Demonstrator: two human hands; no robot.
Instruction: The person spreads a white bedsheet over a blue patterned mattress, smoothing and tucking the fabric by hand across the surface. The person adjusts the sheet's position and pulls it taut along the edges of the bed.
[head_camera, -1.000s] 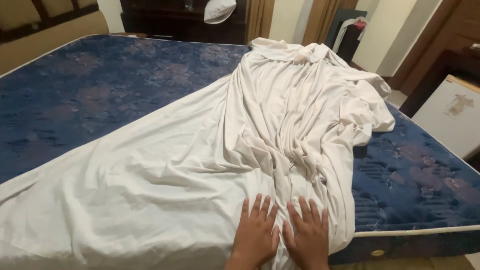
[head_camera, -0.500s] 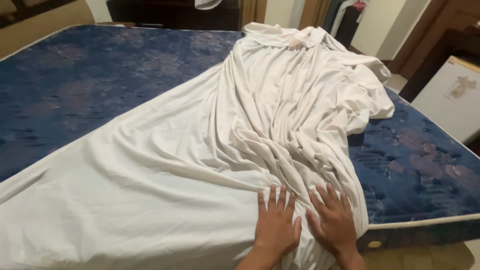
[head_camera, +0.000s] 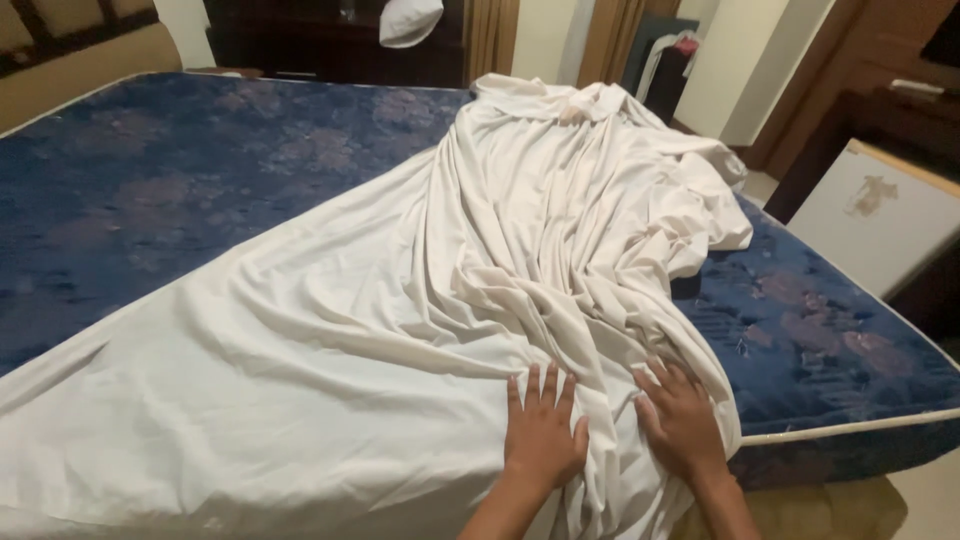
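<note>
Both palms are lying flat on the sheet at the near edge of the mattress: left hand fingers spread wide, right hand the same, neither one gripping anything. They are sitting just apart, with a ridge of folds running between them.

Sheet is lying diagonally, bunched at 12 o'clock near the far edge, fanning out toward 8 o'clock and spilling over the near side at 6. I am judging it light, soft and limp; it is creasing under my palms and would slide easily on the quilted blue cover. Flat pressure is only holding it, so a pinch at the hem by my right hand, or at the loose corner at 2 o'clock, looks like the better hold.

Around me: a white cabinet is standing close at 3 o'clock, narrowing the passage on that side. Dark furniture is running along the wall at 11 to 12, with a white pillow-like bundle above it. Curtains are hanging at 12. Mattress at 10 o'clock is showing bare.
</note>
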